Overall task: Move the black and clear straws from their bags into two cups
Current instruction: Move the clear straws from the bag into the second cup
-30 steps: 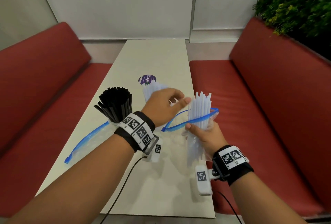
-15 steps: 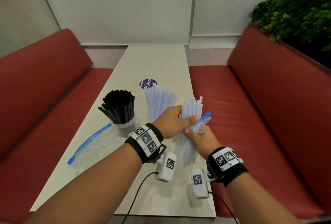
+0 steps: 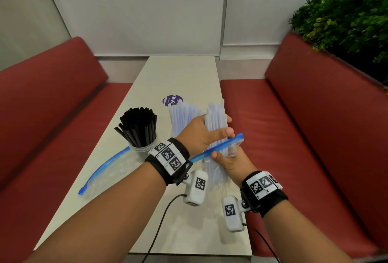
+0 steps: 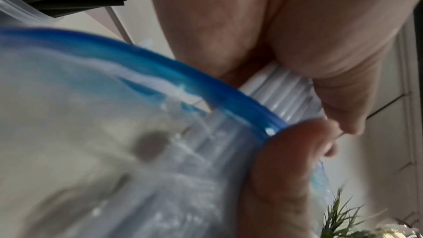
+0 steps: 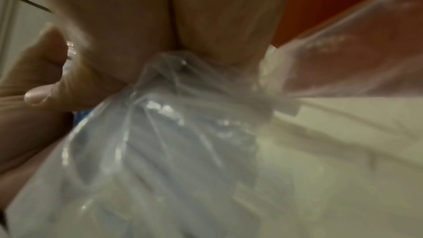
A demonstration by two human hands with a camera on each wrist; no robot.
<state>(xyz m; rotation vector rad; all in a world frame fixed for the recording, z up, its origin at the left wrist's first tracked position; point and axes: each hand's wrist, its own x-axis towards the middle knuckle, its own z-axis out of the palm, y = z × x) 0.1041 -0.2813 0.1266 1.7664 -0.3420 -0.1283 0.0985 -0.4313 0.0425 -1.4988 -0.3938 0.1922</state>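
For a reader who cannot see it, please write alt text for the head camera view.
The left hand grips a bundle of clear straws standing in a zip bag that the right hand holds. Behind, on the table, black straws fill one cup.

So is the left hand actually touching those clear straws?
Touching. The head view shows the left hand wrapped around the clear straws above the bag.

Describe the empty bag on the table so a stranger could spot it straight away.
Start at the long pale table between the red benches. Near its left edge, just in front of the cup of black straws, the empty bag lies flat; the other bag is held up.
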